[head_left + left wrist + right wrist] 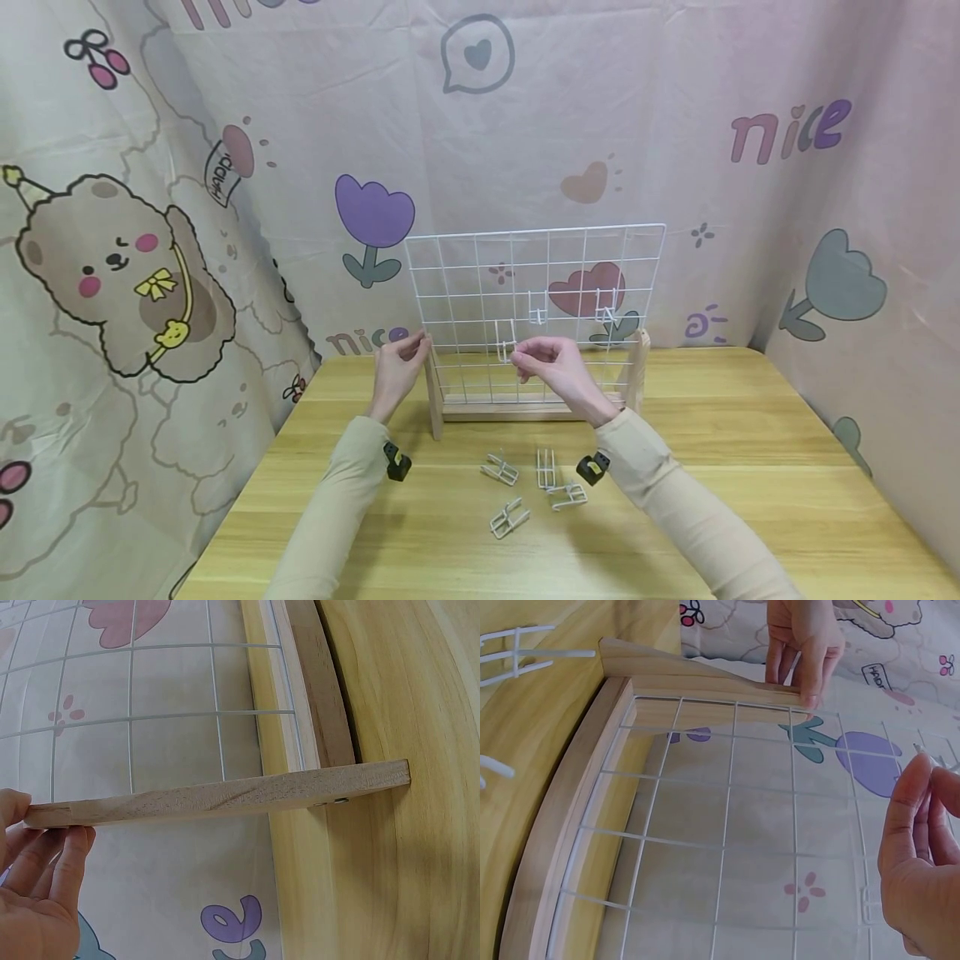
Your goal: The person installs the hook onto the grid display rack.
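Left hand (399, 375) pinches the top of the stand's left post (434, 396), thumb on one side, fingers on the other. Right hand (553, 367) narrow, fingertips pinching a white hook (506, 342) at the front of the wire grid (513, 292); whether it has caught a wire, I cannot tell. Two hooks (537, 315) hang higher, toward the right. Four loose hooks (546, 471) lie on the table (435, 533) before the stand.
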`<state>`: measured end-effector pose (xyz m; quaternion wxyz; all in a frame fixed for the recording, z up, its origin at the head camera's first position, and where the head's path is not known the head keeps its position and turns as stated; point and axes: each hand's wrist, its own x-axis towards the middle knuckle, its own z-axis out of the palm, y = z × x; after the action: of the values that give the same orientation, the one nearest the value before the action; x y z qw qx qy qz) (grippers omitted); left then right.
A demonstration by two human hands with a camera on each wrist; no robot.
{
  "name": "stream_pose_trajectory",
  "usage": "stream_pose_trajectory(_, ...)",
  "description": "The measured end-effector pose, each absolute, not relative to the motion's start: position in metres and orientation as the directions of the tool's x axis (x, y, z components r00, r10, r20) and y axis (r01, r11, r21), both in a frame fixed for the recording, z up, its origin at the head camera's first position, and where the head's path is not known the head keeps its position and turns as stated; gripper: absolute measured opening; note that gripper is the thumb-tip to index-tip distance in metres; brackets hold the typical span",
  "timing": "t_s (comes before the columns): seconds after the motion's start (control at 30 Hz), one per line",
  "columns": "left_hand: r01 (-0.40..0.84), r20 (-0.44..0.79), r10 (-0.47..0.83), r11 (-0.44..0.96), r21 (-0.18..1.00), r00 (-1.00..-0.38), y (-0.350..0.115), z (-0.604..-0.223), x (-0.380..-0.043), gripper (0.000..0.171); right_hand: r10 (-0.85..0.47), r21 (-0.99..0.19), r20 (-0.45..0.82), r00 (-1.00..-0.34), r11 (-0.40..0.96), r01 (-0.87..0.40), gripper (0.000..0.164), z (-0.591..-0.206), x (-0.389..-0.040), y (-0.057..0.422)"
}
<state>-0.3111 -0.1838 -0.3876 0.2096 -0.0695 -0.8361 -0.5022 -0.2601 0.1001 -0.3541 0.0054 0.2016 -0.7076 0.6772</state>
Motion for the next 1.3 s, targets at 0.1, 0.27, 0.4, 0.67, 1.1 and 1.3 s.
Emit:
stream_pose_trajectory(0.1, 0.328, 0.422, -0.096, 0.486, 0.81, -0.902, -0.184, -0.388, -0.311, 0.038, -0.278, -0.956, 0.284, -0.917, -0.01, -0.293, 0.025, -0.353, -0.262, 0.097)
stream_pose_trajectory(0.27, 0.325, 0.418, -0.095, 0.486, 0.811, -0.903, -0.183, -0.387, -0.31, 0.037, -0.269, -0.959, 0.275, -0.923, -0.015, -0.282, 0.023, -0.35, -0.265, 0.093)
stream_pose_trajectory(0.4, 0.326, 0.422, -0.097, 0.488, 0.81, -0.902, -0.183, -0.387, -0.31, 0.037, -0.26, -0.959, 0.278, -0.925, -0.024, -0.281, 0.024, -0.347, -0.267, 0.088)
stream_pose_trajectory(0.67, 0.327, 0.421, -0.093, 0.487, 0.81, -0.903, -0.183, -0.387, -0.311, 0.036, -0.258, -0.955, 0.295, -0.92, -0.052, -0.292, 0.024, -0.342, -0.271, 0.078)
stream_pose_trajectory(1.1, 0.325, 0.409, -0.093, 0.46, 0.826, -0.908, -0.184, -0.388, -0.31, 0.036, -0.251, -0.952, 0.306, -0.918, -0.083, -0.295, 0.021, -0.339, -0.279, 0.056)
stream_pose_trajectory(1.3, 0.317, 0.396, -0.087, 0.455, 0.832, -0.914, -0.184, -0.388, -0.31, 0.037, -0.239, -0.951, 0.309, -0.921, -0.077, -0.299, 0.019, -0.337, -0.283, 0.05)
